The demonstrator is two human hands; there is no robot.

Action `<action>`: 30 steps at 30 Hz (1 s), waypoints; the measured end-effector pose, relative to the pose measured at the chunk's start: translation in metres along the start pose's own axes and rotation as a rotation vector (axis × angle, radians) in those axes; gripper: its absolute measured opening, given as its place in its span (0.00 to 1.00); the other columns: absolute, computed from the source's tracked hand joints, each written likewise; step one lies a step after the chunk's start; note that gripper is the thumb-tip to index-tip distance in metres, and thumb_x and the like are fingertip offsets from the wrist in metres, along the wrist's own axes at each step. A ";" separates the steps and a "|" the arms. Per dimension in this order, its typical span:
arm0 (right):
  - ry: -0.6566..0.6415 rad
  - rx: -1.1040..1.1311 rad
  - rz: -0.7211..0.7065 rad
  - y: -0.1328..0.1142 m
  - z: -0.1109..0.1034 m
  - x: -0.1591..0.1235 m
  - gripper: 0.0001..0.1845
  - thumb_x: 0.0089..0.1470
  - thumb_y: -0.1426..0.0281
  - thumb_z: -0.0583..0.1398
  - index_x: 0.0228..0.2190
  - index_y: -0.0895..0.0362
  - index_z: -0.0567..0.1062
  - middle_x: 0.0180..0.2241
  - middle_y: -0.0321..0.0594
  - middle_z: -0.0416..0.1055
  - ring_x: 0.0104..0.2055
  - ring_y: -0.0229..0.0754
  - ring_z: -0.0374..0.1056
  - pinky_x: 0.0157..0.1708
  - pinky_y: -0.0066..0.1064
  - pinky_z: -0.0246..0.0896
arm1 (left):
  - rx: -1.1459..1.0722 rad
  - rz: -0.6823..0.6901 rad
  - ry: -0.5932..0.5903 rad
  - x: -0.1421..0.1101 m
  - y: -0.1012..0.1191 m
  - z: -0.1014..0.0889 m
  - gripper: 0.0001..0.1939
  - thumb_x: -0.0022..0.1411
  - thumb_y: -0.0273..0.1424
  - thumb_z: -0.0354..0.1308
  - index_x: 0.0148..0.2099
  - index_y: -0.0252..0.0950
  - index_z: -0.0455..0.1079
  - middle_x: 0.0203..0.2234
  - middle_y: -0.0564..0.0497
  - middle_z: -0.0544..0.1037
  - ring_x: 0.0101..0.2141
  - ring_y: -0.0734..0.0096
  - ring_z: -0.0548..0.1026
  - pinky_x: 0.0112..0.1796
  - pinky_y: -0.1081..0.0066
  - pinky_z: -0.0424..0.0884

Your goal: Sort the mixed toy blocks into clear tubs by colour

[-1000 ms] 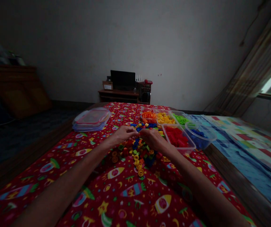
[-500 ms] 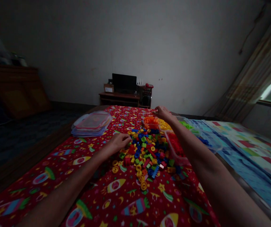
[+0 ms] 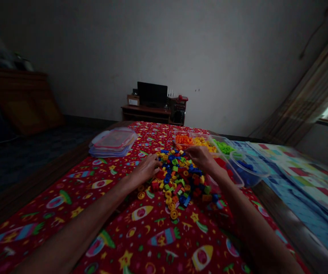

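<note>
A loose pile of toy building bricks in several colours, with yellow wheels at its near end, lies on a red patterned cloth. At the pile's left edge, my left hand has its fingers curled in against the bricks; what they pinch, if anything, is hidden. My right hand reaches over the far right of the pile, fingers stretched toward the bricks and a little apart, with nothing visible in them. Just beyond it stand a tub of orange bricks and a tub of yellow bricks.
Green bricks fill another tub at right. A red-brick tub is partly behind my right forearm, beside a round tub with blue bricks. Stacked plastic lids lie at left. A bed adjoins on the right.
My right hand has come back from beyond the orange and yellow tubs to the pile. My left hand stays at the pile's left edge, its fingers shifted slightly. The view has tilted a little.
</note>
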State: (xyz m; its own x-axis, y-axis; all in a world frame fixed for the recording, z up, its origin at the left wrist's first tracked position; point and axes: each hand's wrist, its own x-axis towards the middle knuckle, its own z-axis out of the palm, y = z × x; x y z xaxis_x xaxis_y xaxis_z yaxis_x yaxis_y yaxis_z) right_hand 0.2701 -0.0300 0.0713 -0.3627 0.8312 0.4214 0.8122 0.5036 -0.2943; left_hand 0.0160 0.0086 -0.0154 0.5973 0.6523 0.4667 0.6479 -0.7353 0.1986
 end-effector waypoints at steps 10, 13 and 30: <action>-0.169 -0.253 -0.217 -0.032 0.049 -0.024 0.10 0.54 0.73 0.56 0.36 0.59 0.77 0.31 0.45 0.71 0.32 0.39 0.63 0.31 0.27 0.52 | 0.032 -0.058 -0.090 0.006 0.005 -0.004 0.06 0.53 0.26 0.61 0.36 0.37 0.74 0.35 0.50 0.69 0.39 0.64 0.67 0.43 0.65 0.64; -0.185 -0.321 -0.232 -0.027 0.051 -0.028 0.12 0.55 0.75 0.54 0.37 0.59 0.77 0.31 0.46 0.71 0.32 0.40 0.62 0.32 0.29 0.54 | 0.028 -0.083 -0.118 0.005 0.011 -0.009 0.06 0.53 0.27 0.60 0.36 0.36 0.74 0.36 0.48 0.69 0.40 0.63 0.66 0.43 0.64 0.64; -0.258 -0.440 -0.008 -0.032 0.033 -0.030 0.19 0.61 0.69 0.51 0.52 0.54 0.68 0.42 0.50 0.70 0.42 0.46 0.66 0.36 0.30 0.56 | -0.139 -0.212 -0.191 0.009 0.023 -0.014 0.05 0.48 0.25 0.58 0.30 0.38 0.70 0.24 0.54 0.72 0.28 0.68 0.70 0.29 0.73 0.61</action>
State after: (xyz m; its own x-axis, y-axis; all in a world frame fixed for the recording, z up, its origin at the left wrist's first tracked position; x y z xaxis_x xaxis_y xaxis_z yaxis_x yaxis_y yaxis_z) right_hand 0.2405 -0.0634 0.0398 -0.4254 0.8868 0.1807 0.9044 0.4092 0.1210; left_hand 0.0299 -0.0049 0.0056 0.5420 0.8069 0.2349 0.7045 -0.5887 0.3964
